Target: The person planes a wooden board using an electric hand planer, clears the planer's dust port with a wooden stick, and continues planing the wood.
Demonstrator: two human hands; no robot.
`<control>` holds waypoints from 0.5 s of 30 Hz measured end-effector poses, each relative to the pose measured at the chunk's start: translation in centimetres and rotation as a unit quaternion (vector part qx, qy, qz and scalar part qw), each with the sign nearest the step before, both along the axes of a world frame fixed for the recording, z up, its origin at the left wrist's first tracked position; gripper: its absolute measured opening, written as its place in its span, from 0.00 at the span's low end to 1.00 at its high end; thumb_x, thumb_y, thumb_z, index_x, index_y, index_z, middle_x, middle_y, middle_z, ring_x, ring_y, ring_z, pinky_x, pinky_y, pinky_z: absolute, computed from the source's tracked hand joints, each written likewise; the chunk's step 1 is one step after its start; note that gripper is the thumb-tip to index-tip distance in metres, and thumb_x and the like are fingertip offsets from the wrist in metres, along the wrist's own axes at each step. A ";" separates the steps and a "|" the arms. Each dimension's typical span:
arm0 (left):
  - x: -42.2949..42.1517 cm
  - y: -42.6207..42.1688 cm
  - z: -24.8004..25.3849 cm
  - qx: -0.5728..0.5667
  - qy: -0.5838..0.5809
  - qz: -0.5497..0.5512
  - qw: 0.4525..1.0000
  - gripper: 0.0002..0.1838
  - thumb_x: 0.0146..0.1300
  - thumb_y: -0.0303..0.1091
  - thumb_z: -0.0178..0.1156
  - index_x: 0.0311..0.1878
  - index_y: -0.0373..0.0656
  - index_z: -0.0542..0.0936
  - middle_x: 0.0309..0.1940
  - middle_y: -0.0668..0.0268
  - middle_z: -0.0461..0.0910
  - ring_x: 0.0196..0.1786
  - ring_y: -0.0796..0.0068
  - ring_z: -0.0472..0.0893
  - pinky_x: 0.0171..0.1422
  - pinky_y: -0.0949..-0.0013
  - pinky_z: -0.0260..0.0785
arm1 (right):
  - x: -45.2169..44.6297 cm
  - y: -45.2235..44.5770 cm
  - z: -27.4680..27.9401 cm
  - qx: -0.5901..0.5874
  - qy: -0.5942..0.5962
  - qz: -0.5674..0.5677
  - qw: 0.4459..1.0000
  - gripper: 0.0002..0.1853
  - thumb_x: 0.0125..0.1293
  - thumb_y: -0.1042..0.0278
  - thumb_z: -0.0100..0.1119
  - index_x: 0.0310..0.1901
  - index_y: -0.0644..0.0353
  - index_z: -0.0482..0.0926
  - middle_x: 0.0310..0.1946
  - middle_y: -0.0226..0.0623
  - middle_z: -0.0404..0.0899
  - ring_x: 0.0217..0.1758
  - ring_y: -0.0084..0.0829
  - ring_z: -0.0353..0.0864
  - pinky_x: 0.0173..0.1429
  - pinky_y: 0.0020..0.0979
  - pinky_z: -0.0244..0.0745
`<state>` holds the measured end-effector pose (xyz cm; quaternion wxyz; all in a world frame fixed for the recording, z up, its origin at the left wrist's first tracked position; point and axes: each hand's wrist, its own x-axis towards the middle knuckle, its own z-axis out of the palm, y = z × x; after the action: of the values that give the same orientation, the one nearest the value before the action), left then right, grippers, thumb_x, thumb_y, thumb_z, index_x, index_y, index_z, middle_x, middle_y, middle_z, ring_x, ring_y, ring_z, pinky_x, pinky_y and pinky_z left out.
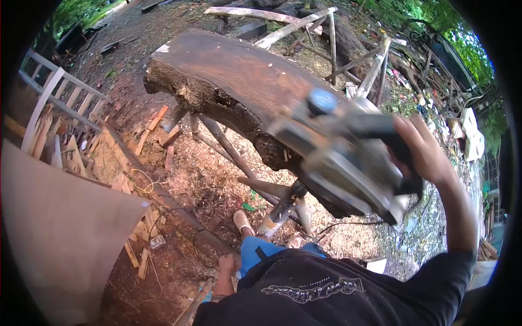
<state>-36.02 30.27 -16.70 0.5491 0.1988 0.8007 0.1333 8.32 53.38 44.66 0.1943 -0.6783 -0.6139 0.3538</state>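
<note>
My right hand [421, 146] is wrapped around the rear handle of an electric hand planer [348, 163], which is smeared by motion. A blue round knob [322, 101] shows at its front. The planer is at the near right end of a thick wooden slab [234, 68] with a dark reddish-brown top and a rough bark edge; whether its sole touches the wood cannot be made out. Low beside my thigh hangs my left hand [227, 263], its fingers curled; anything inside them is hidden.
Round log legs [225, 144] hold up the slab. Wood shavings [348, 242] cover the ground beneath it. A dark cord [348, 223] runs near my feet. A large brown sheet [65, 223] stands at left, near scattered wood offcuts [149, 130]. Behind the slab is a pole frame [331, 49].
</note>
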 end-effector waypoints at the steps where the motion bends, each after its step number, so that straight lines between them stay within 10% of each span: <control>1: 0.4 0.1 0.1 0.009 0.026 -0.019 0.999 0.18 0.54 0.40 0.58 0.35 0.32 0.82 0.27 0.54 0.83 0.32 0.63 0.83 0.39 0.61 0.74 | 2.9 -2.9 -0.9 -0.031 0.019 -0.089 0.995 0.27 0.71 0.43 0.42 0.36 0.64 0.76 0.17 0.31 0.74 0.15 0.19 0.70 0.23 0.24 0.65; 7: 1.1 4.6 1.5 -0.029 0.022 -0.033 0.999 0.18 0.56 0.41 0.60 0.40 0.34 0.82 0.34 0.49 0.84 0.39 0.55 0.84 0.48 0.59 0.74 | 7.6 -9.5 -2.5 0.007 0.061 -0.199 0.978 0.27 0.67 0.39 0.48 0.47 0.60 0.63 0.22 0.38 0.74 0.15 0.24 0.70 0.18 0.24 0.66; 15: -3.1 11.3 2.2 -0.019 0.103 -0.101 0.989 0.19 0.54 0.44 0.60 0.36 0.34 0.84 0.31 0.47 0.84 0.40 0.51 0.84 0.50 0.56 0.74 | -3.1 3.9 -1.6 0.021 0.028 -0.177 0.983 0.26 0.68 0.38 0.44 0.41 0.60 0.68 0.20 0.36 0.73 0.14 0.22 0.70 0.17 0.23 0.65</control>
<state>-39.08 41.60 -14.46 0.4781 0.2810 0.8312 0.0403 5.26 57.31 43.06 0.2854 -0.7621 -0.4855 0.3193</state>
